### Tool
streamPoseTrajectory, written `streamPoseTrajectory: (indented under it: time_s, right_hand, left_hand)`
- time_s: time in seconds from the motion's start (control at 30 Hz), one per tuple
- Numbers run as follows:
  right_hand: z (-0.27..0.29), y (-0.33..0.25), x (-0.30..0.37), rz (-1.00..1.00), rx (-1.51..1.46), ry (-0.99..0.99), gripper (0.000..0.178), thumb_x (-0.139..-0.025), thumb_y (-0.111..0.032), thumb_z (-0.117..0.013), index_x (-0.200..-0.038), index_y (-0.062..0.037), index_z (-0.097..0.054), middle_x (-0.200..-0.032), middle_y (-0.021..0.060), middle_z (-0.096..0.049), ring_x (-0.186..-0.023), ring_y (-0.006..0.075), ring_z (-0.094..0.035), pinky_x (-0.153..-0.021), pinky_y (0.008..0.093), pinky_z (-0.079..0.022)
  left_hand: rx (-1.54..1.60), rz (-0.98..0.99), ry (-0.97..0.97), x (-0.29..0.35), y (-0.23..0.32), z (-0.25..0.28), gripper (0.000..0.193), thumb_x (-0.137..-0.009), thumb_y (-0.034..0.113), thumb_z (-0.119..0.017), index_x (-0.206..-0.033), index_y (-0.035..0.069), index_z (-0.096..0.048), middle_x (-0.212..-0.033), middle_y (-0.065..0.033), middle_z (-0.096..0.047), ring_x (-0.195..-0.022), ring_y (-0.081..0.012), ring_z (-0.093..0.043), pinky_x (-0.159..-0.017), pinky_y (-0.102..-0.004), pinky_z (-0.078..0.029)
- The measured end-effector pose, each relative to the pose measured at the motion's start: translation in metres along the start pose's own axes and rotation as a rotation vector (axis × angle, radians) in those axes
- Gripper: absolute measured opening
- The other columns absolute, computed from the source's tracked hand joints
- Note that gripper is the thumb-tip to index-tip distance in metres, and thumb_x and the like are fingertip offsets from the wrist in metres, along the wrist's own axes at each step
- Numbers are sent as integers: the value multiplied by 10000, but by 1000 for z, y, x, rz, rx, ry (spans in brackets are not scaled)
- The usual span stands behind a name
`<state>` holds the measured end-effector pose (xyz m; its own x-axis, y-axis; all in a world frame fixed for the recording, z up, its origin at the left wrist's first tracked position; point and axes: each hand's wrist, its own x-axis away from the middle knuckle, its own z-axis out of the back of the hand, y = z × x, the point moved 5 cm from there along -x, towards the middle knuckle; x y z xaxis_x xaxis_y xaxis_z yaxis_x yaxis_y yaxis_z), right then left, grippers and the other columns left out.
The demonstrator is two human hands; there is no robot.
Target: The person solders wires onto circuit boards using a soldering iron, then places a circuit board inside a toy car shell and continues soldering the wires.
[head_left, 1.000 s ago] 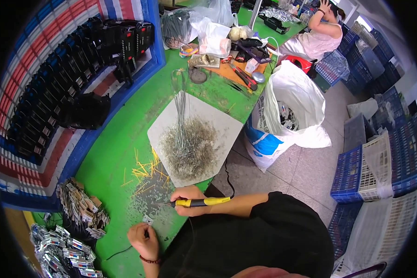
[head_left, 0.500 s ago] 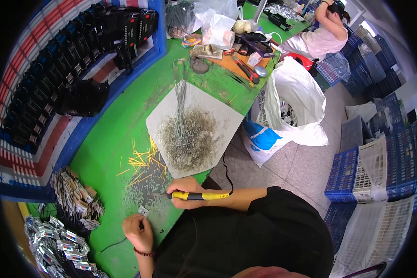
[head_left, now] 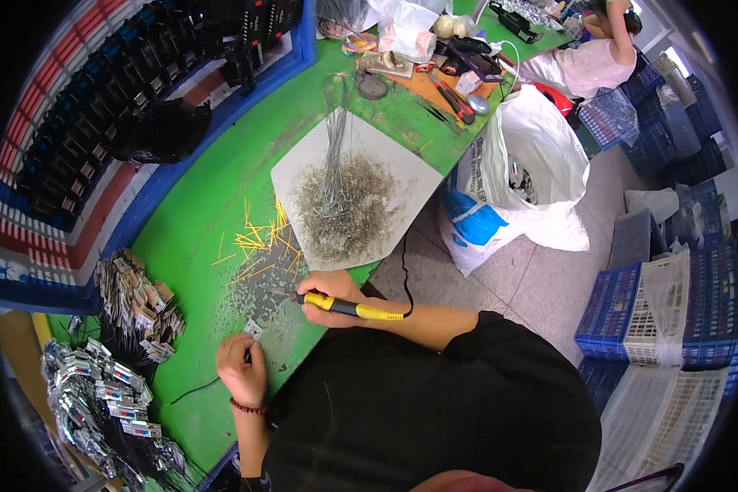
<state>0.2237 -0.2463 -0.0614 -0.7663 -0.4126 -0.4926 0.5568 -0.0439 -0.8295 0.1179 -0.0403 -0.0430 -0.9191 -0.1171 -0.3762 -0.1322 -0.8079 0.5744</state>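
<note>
A blue-framed rack (head_left: 306,37) of black devices (head_left: 78,152) lines the left edge of the green counter (head_left: 180,246). At the counter's lower left corner lie a heap of silvery parts with dark wires (head_left: 98,389) and, just above it, a stack of small brownish pieces (head_left: 143,312). The person's left hand (head_left: 242,367) rests near the counter's front edge, fingers curled, with a small pale part (head_left: 253,329) at the fingertips; whether they pinch it cannot be told. Yellow sticks (head_left: 258,236) lie scattered beyond, toward the counter's middle. The right hand (head_left: 330,297) grasps a yellow-and-black pen-like tool (head_left: 348,308) at the front edge, its thin tip pointing left over the grey-flecked surface. Beyond that hand, a pale board (head_left: 414,170) carries a bundle of thin wires (head_left: 334,164) and lies along the front edge. A white sack (head_left: 541,131) stands on the floor beside that edge, with stacked crates (head_left: 603,307) farther right.
</note>
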Motion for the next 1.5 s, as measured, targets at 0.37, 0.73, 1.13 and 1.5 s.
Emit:
streamPoseTrajectory:
  time_s: [0.37, 0.73, 1.13, 1.5]
  right_hand:
    - [-14, 11, 9, -13, -77, -148, 244, -756, -141, -715, -973, -102, -609, -757, 73, -585, -636, 232, -600, -567, 337, -462]
    - [-24, 7, -3, -273, -254, -224, 250, -930, -127, -619, -1135, 10, -578, -774, 125, -688, -600, 113, -613, -540, 225, -472]
    - [-119, -24, -56, 317, 81, -692, 216, -760, -42, -709, -959, -109, -656, -682, 52, -585, -614, 251, -548, -656, 383, -434]
    - [-93, 17, -43, -156, -332, -293, 222, -980, -163, -536, -1117, 7, -498, -919, 180, -680, -895, 236, -674, -877, 370, -500]
  left_hand:
    - [-7, 6, 41, 12, -7, 9, 77, -735, -36, -638, -779, 10, -594, -796, -158, -610, -745, -342, -584, -675, -403, -486]
    - [154, 117, 44, 17, -22, 34, 180, -682, 15, -742, -835, 22, -646, -963, -102, -661, -910, -299, -626, -801, -377, -514]
    - [-114, 303, 101, 54, -52, 97, 175, -686, 29, -750, -833, 47, -657, -938, -90, -642, -862, -276, -612, -756, -364, -490]
    - [-569, 432, 385, 30, -111, 194, 164, -750, 147, -746, -861, 72, -651, -928, -99, -627, -828, -293, -635, -701, -383, -515]
